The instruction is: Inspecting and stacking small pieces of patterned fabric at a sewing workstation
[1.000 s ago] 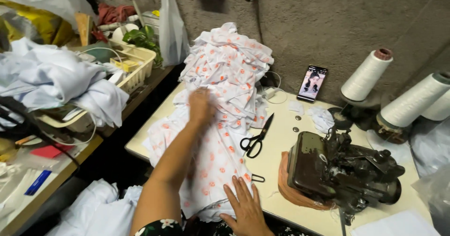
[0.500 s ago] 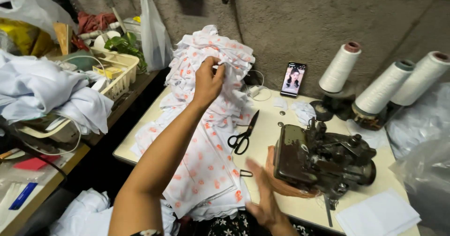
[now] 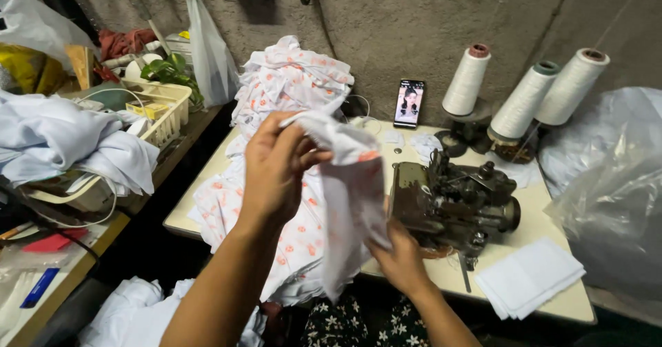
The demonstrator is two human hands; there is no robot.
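sewing table (image 3: 545, 305), left hand (image 3: 276, 164) raised (pinching) printed cloth (image 3: 348, 195)

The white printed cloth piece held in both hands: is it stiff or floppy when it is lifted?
Probably floppy: the cloth piece sags in folds between the left hand and the right hand, and its lower end hangs free. It looks thin, so likely light. It may snag on the sewing machine close beside it.

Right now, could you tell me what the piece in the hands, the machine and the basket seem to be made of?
Piece: thin woven fabric, white with orange print, matte; it drapes and creases. Machine: probably cast metal, dark and worn, dull sheen. Basket: likely plastic, pale yellow, with a moulded lattice wall.
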